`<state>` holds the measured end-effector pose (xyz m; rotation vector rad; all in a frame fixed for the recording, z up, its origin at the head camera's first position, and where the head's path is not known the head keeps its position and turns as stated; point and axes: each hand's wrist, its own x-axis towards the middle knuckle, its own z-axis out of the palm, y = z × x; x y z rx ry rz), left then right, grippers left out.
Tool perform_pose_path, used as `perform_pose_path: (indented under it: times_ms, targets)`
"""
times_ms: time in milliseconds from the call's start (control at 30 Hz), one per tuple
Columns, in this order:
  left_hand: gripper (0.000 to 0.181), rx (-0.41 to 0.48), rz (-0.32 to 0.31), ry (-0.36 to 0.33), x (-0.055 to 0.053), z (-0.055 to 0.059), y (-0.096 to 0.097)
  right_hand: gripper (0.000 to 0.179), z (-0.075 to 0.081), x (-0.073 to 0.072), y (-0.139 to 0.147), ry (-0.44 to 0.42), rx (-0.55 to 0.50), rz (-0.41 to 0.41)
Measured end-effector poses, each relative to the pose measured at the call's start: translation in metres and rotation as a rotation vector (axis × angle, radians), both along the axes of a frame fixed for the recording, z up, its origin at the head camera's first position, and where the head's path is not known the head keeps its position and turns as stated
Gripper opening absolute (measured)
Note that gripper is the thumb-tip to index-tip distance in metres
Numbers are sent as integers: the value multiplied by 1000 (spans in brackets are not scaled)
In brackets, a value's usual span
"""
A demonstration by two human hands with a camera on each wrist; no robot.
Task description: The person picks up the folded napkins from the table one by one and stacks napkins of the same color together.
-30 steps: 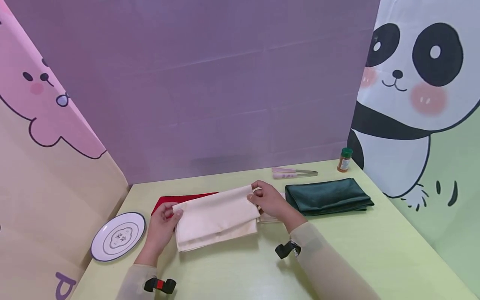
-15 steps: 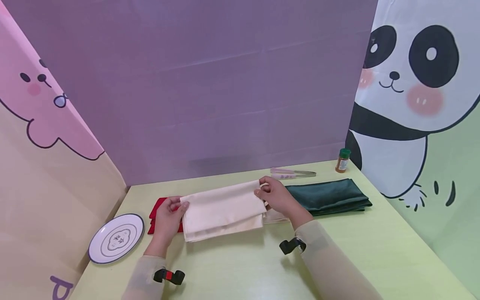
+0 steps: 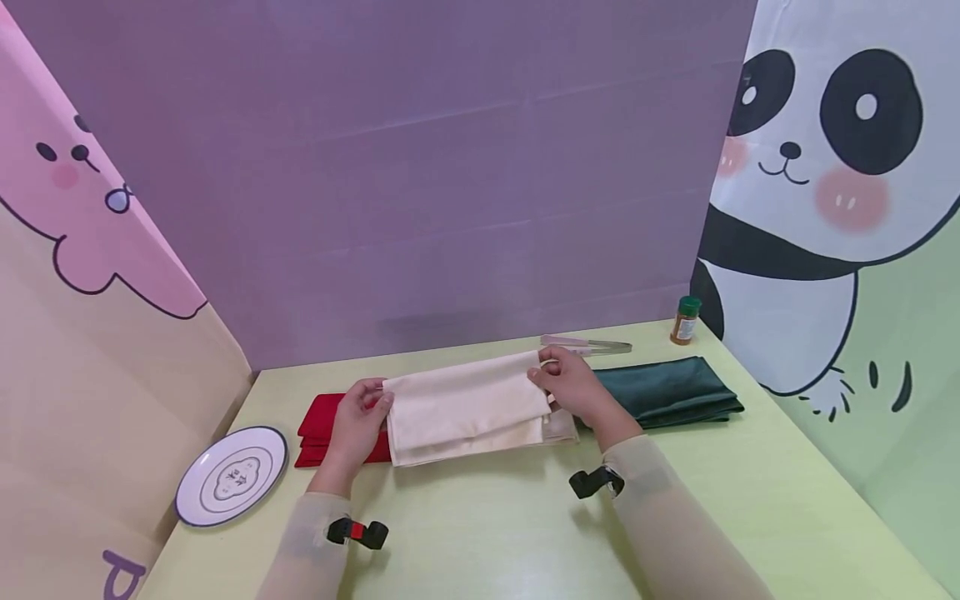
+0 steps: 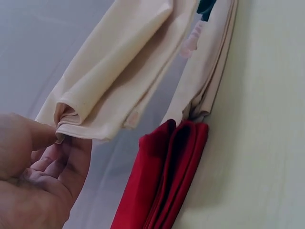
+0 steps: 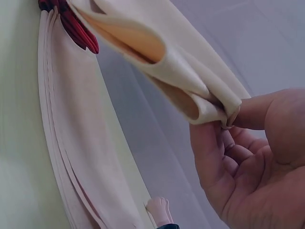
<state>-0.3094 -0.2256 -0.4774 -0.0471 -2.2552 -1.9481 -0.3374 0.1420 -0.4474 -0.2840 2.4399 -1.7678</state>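
A folded cream cloth [image 3: 465,408] hangs between both hands, raised over the row of cloths on the table. My left hand [image 3: 356,429] pinches its upper left corner between thumb and fingers. At the opposite corner, my right hand [image 3: 581,387] pinches the folded layers, which gape into loops in the right wrist view. Beneath lie a folded red cloth [image 3: 318,425], on the left, and a folded pale beige cloth [image 5: 86,119], partly hidden by the held one in the head view. A folded dark green cloth [image 3: 667,390] lies farther right, its left end behind the right hand.
A white plate [image 3: 195,492] with a blue rim is at the table's left edge. Tongs [image 3: 600,346] with pinkish handles lie along the back. A small green-capped jar [image 3: 686,321] stands in the back right corner. A purple backdrop [image 3: 450,208] rises behind the table.
Both hands have carried the cream cloth to the right and a little farther back. More of the red cloth shows at left, while the held cloth now overlaps the beige one.
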Motion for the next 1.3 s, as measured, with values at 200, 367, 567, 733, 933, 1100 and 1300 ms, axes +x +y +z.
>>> perform_pose_path:
  times_ms: [200,367,567,733,933,1100,1300]
  targets:
    - [34,34,-2,16,-11,-4,11,33,-1,-4,7,-14,-7,-39]
    - [33,45,13,37,-15,-8,17,30,-5,-7,12,-24,-15,-64]
    - [31,60,13,32,-20,-12,25,35,-8,-9,16,-33,-13,-99]
    - [32,57,7,20,-21,-13,34,35,-10,-11,21,-40,-17,-131]
    - [34,38,9,-2,-22,-15,44,35,-14,-12,26,-53,9,-160]
    - [38,20,-8,4,-22,-16,51,38,-17,-14,29,-74,28,-178]
    - [41,12,-16,-14,-23,-19,55,40,-18,-15,30,-90,70,-177]
